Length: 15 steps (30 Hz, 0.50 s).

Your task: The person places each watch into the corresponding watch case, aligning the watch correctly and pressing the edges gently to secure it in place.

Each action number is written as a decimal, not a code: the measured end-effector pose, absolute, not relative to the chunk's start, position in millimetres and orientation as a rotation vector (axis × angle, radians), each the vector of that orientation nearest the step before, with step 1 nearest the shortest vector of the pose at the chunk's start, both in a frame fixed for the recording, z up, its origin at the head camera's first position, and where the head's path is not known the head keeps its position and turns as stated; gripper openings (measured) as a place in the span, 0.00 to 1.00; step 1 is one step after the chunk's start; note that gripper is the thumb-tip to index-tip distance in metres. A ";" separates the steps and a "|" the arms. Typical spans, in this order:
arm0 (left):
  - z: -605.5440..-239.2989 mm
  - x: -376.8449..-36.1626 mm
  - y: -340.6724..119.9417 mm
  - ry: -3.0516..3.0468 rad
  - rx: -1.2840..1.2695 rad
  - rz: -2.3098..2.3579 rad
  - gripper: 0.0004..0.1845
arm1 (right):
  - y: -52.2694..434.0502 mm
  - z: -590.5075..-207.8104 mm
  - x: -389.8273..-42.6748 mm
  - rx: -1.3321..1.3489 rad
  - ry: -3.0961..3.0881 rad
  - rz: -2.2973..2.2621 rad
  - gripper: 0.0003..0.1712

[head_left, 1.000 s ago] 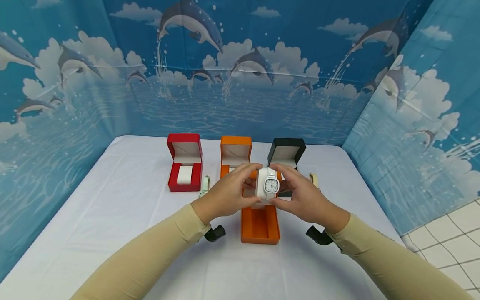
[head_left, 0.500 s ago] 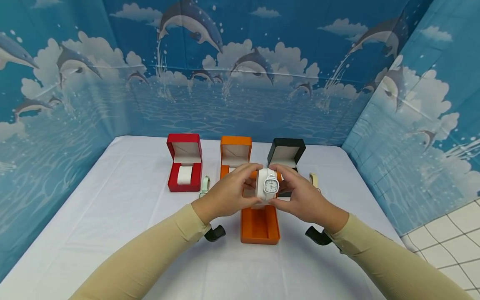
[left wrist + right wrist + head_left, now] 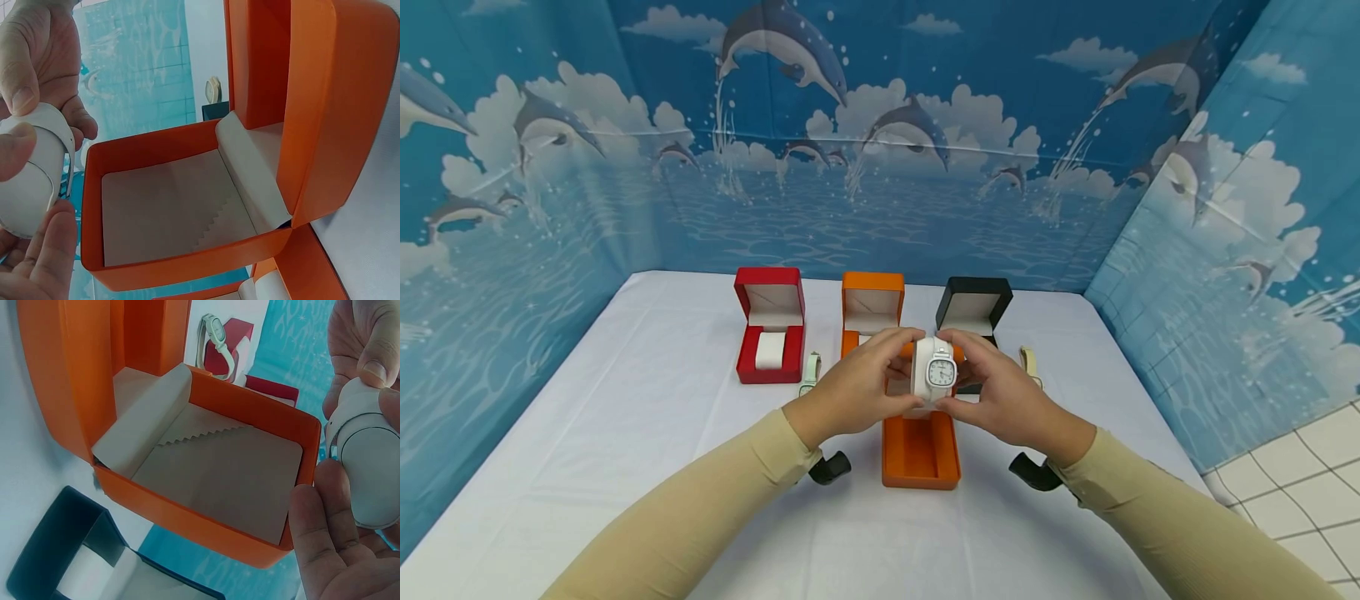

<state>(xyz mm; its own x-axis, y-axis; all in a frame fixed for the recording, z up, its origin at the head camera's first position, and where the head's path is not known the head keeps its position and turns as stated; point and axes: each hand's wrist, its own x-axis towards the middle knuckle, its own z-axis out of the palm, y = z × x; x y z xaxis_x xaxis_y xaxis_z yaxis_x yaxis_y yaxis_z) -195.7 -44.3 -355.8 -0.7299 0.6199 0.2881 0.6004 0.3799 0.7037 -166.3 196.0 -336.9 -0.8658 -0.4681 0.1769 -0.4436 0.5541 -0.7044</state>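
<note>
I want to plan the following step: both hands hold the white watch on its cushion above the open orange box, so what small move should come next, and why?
Probably lower the watch straight down into the orange box. Both the left hand and right hand grip it just above the box, whose lid stands open and whose floor holds only a cloth liner.

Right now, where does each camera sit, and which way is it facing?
Head: above, looking forward and down at the table; both sleeved arms, left hand, right hand, white watch.
Left wrist: beside that hand, facing the open orange box; fingers show.
Right wrist: opposite side, same box; fingers show.
Shared: the orange box and the watch.
</note>
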 end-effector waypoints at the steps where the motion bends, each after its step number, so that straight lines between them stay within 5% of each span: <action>1: -355.9 -195.7 -44.2 2.589 1.146 1.306 0.43 | 196.1 -337.0 -166.4 -0.806 2.739 -1.231 0.50; 15: -356.8 -195.9 -44.3 2.602 1.139 1.286 0.43 | 196.2 -338.7 -168.8 -0.838 2.716 -1.251 0.48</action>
